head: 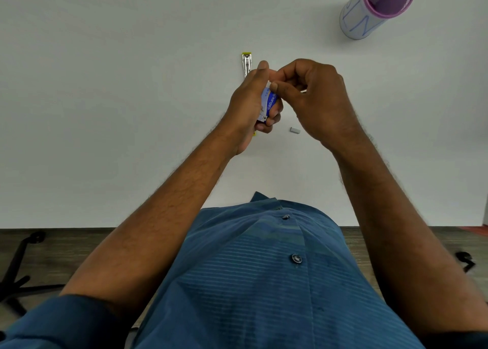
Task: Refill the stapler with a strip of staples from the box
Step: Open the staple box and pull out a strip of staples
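Stapler (246, 65) is lying opened flat on the white tabletop (132, 84), its metal channel facing up and running away from the person, yellow showing at both ends; most of its length is hiding behind the left hand (252, 103). That left hand is holding the blue staple box (269, 103) above the stapler, fingers (274, 116) curling around the box's right side and lower end, thumb (261, 67) sticking up past its top. The box is standing nearly on end, printed face turned to the right. The right hand (311, 95) is coming in from the right, fingers curled tight, thumb and forefinger tips (273, 86) pinching at the box's upper end, where a white edge is showing. Whether a strip is already between those tips, I cannot tell. One short grey staple strip (295, 130) is lying loose on the tabletop, just right of the left hand's fingers and below the right hand, touching neither. Far off at the upper right, a white cup (369, 10) with a purple rim is standing well apart from everything.
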A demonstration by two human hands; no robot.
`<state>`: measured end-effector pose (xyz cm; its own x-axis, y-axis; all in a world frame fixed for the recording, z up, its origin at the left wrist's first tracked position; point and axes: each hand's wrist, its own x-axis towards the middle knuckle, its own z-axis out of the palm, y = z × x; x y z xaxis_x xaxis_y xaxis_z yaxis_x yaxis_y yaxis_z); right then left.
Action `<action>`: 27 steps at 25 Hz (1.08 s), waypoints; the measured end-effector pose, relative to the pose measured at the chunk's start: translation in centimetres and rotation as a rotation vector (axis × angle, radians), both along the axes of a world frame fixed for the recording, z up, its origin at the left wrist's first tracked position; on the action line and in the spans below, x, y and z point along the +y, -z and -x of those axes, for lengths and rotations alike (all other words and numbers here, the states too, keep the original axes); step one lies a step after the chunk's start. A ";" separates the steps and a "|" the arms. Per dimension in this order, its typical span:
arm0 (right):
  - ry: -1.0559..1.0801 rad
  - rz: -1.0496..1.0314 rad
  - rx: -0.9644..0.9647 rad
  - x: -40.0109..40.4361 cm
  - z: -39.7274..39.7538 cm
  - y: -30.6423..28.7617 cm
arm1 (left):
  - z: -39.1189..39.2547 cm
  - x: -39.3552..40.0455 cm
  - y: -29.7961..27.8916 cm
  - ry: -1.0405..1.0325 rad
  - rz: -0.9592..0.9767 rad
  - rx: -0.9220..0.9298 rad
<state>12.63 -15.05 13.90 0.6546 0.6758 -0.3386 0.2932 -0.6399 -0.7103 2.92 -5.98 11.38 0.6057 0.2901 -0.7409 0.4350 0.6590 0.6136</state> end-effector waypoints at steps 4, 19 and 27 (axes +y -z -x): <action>0.031 -0.020 0.004 0.1 0.4 -0.2 | 0.0 0.1 -0.2 0.000 0.002 -0.010; 0.090 -0.043 0.073 -0.4 0.7 -0.3 | 0.4 0.1 0.1 0.068 0.011 -0.027; 0.118 0.005 0.125 -0.2 0.3 -0.5 | 0.6 -0.1 0.2 0.057 -0.003 -0.108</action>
